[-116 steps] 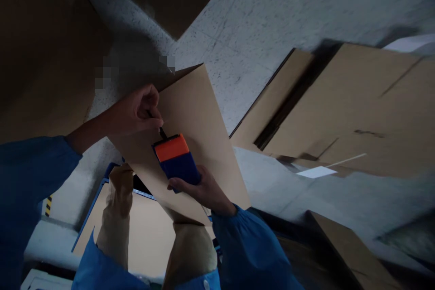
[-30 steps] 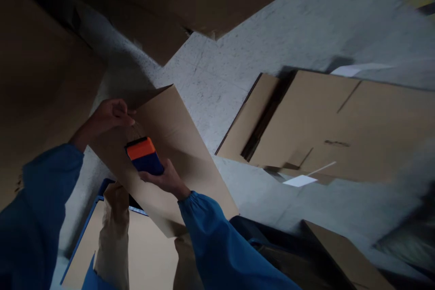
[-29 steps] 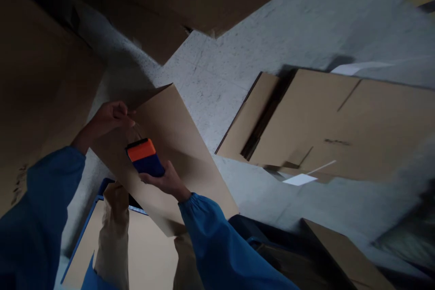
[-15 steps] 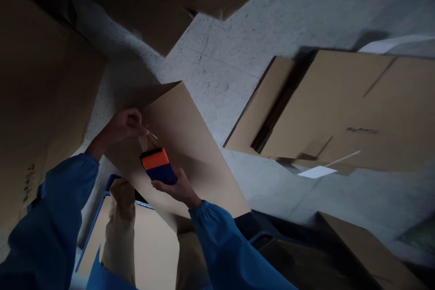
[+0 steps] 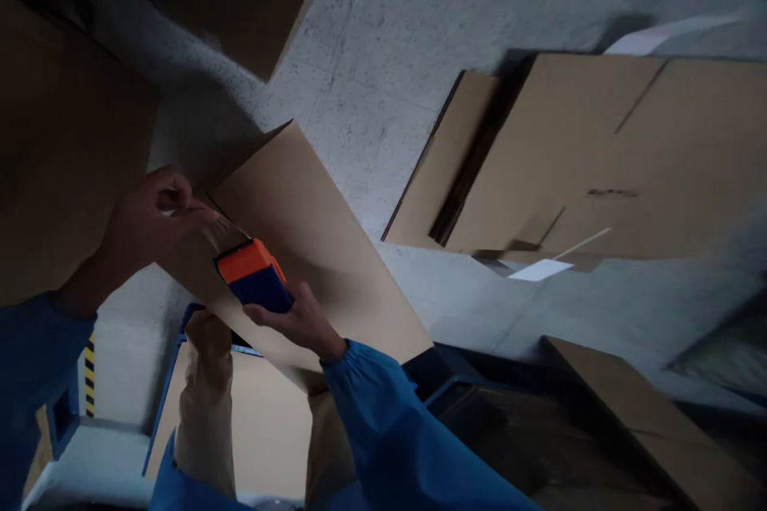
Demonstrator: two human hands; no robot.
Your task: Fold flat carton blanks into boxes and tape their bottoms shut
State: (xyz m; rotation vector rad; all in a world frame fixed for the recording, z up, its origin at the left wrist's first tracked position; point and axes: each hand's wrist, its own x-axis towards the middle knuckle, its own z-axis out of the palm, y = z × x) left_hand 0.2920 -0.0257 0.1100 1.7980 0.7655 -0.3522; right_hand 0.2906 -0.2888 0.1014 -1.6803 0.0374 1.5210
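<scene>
My right hand [image 5: 307, 319] grips a blue and orange tape dispenser [image 5: 256, 278] over the upper face of a cardboard box [image 5: 341, 279]. From the dispenser's dark front edge a strip of clear tape [image 5: 220, 233] runs up to my left hand [image 5: 149, 211]. The fingertips of that hand pinch the strip's end, and the strip looks stretched between both hands. The dispenser hangs above the cardboard; whether it touches is hard to tell. Shadow covers part of the box's left end.
Flattened cardboard boxes [image 5: 599, 152] lie stacked on the grey floor [image 5: 383, 80] to the right, with white strips around them. Dark cardboard boxes [image 5: 233, 8] stand at upper left. A blue-rimmed cart or bin [image 5: 159, 407] is beside my legs; another dark container [image 5: 539, 447] sits lower right.
My left hand has moved left and up, away from the dispenser, with the tape end. The dispenser and right hand have shifted slightly left, and the whole view has shifted too.
</scene>
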